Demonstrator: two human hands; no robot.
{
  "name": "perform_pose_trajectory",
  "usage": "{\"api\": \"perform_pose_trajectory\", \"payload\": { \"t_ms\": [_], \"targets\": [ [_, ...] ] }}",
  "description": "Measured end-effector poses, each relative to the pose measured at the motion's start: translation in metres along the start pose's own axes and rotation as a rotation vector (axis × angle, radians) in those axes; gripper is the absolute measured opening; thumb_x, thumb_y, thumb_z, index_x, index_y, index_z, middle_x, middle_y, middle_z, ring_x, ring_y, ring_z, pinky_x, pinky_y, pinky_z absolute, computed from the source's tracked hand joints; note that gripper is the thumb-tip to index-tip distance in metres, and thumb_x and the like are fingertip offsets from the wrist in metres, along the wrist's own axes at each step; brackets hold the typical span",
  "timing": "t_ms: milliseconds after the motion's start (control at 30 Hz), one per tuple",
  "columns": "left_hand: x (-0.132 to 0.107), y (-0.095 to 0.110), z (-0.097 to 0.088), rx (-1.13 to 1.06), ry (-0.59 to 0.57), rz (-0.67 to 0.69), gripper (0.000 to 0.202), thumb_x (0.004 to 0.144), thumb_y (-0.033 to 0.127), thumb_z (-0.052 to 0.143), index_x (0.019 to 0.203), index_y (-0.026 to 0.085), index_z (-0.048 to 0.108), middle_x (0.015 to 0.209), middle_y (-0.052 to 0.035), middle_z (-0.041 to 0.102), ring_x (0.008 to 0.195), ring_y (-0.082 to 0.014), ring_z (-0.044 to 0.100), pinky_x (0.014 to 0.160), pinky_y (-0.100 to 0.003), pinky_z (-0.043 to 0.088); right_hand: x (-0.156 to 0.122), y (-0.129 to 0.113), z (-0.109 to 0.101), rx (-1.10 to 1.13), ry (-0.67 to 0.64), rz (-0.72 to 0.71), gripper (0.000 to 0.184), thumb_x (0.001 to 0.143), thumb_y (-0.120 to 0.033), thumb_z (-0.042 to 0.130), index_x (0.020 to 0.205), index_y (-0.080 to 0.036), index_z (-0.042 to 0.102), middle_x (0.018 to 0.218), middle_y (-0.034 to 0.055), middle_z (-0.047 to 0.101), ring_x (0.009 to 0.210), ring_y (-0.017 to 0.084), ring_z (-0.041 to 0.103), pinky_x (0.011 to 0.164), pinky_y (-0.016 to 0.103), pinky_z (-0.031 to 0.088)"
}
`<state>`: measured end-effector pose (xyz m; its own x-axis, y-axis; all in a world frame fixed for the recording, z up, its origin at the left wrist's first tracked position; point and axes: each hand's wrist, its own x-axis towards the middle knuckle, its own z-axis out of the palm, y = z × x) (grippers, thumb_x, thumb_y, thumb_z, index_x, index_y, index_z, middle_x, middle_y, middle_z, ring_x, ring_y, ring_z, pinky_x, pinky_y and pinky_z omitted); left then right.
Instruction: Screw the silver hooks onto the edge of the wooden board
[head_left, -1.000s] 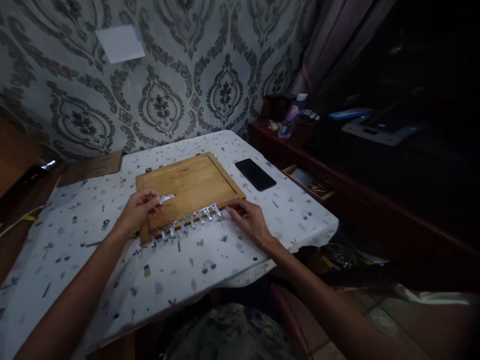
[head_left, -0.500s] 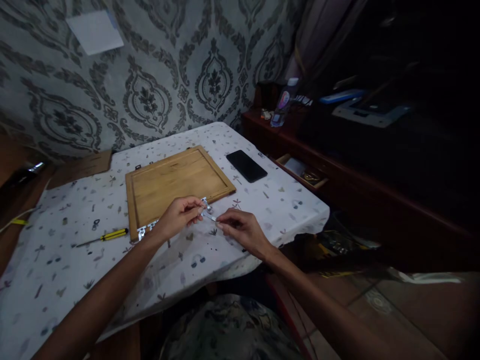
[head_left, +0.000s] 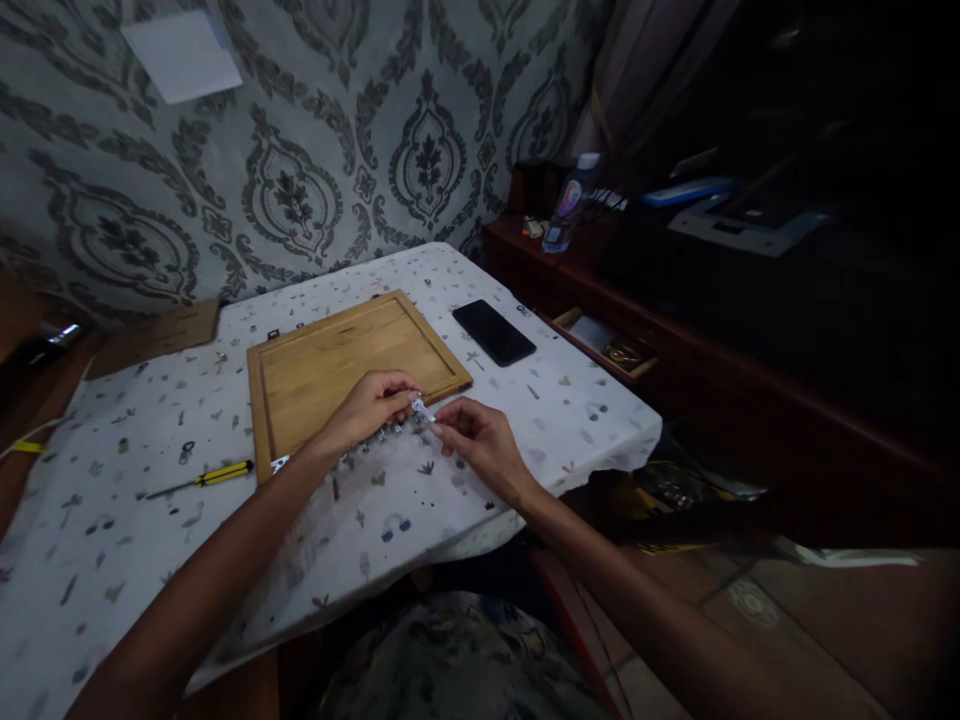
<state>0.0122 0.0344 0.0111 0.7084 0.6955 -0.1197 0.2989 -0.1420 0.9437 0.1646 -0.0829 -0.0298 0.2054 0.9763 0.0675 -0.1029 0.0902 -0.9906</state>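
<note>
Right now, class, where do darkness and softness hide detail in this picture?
Head view: dim overall, the upper right falling to near black; head view: the silvery clip between the left hand and right hand is soft, its fine shape unreadable; head view: the yellow screwdriver handle stands out more clearly.

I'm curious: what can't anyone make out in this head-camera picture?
Head view:
Row of small silvery metal fittings: partly hidden by the bare left hand and forearm, so uncountable.
Silvery metal piece between the hands: too small and blurred to tell whether the right hand grips or merely touches it.
Pale-capped plastic bottle: label too small to read.
Open wooden drawer: contents too dim.
</note>
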Motion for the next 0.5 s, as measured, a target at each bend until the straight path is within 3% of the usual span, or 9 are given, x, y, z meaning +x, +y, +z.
{"api": "perform_pose_trajectory", "payload": {
  "t_ms": [133, 233, 367, 500],
  "targets": [
    [0.011, -0.007, 0.001, 0.039, 0.003, 0.018, 0.023, 0.082, 0.037, 0.066, 0.084, 0.014, 0.070, 0.060, 0.0013, 0.060, 0.049, -0.0096, 0.050, 0.047, -0.021, 0.038, 0.004, 0.000, -0.002, -0.059, -0.024, 0.030, 0.044, 0.066, -0.058, 0.085, 0.078, -0.020, 0.066, 0.067, -0.0017, 0.064, 0.051, 0.011, 0.054, 0.048, 0.026, 0.044],
    [0.018, -0.015, 0.002, 0.087, 0.054, 0.056, 0.025, 0.086, 0.036, 0.062, 0.092, 0.014, 0.072, 0.071, -0.0023, 0.068, 0.058, -0.0132, 0.059, 0.052, -0.022, 0.044, 0.009, 0.002, -0.005, -0.073, -0.022, 0.026, 0.044, 0.067, -0.058, 0.085, 0.076, -0.020, 0.065, 0.062, -0.0032, 0.062, 0.050, 0.011, 0.054, 0.050, 0.026, 0.044],
    [0.018, -0.025, 0.000, 0.192, 0.163, 0.136, 0.023, 0.089, 0.025, 0.054, 0.101, 0.014, 0.071, 0.092, -0.0066, 0.074, 0.083, -0.0182, 0.068, 0.075, -0.028, 0.053, 0.017, 0.009, -0.008, -0.099, -0.021, 0.042, 0.047, 0.067, -0.063, 0.082, 0.073, -0.020, 0.063, 0.059, -0.0045, 0.060, 0.050, 0.011, 0.055, 0.052, 0.026, 0.045],
    [0.008, -0.030, -0.003, 0.305, 0.201, 0.206, 0.024, 0.089, 0.016, 0.050, 0.096, 0.017, 0.073, 0.097, -0.0064, 0.075, 0.093, -0.0205, 0.067, 0.090, -0.033, 0.052, 0.021, 0.015, -0.010, -0.128, -0.035, 0.048, 0.047, 0.068, -0.063, 0.080, 0.076, -0.020, 0.064, 0.065, -0.0032, 0.063, 0.051, 0.011, 0.056, 0.053, 0.026, 0.047]
  ]
}}
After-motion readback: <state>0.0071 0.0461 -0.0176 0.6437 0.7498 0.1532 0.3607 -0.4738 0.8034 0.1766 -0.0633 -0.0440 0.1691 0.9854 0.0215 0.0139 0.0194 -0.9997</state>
